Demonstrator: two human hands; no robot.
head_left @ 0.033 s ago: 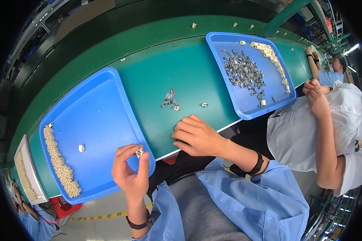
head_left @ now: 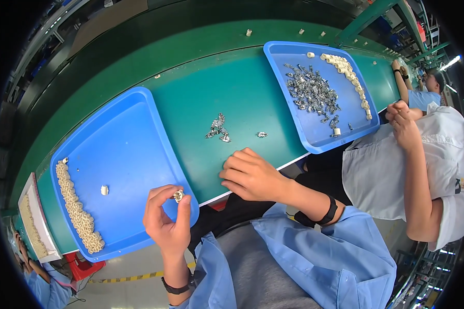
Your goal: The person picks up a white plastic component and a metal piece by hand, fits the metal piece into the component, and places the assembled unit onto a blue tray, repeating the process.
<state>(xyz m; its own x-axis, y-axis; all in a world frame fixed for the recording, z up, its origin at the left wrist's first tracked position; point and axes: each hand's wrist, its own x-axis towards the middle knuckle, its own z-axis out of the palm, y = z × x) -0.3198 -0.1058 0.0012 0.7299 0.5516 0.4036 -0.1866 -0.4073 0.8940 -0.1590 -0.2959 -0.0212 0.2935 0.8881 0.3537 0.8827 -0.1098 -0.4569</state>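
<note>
My left hand (head_left: 167, 219) pinches a small cream cylindrical socket (head_left: 178, 195) between thumb and fingers, its open end with metal inside facing up. It is above the near right corner of the left blue tray (head_left: 162, 139). My right hand (head_left: 253, 175) is closed over the table's front edge, fingers curled together; what they hold, if anything, is hidden. Just beyond it on the green table lie a small pile of metal clips (head_left: 218, 127) and a single metal clip (head_left: 262, 134). In the left tray sit a lone cream socket (head_left: 104, 190) and packed rows of cream sockets (head_left: 75, 208).
At the right, another blue tray (head_left: 299, 131) holds a heap of metal clips (head_left: 312, 90) and a line of cream sockets (head_left: 353, 77). A white box (head_left: 36, 219) stands at far left. A co-worker's hands (head_left: 403, 116) are near the right tray. A red stool (head_left: 83, 265) is below.
The fingers of my right hand have curled in slightly. The left hand, the socket in it and the trays have not moved.
</note>
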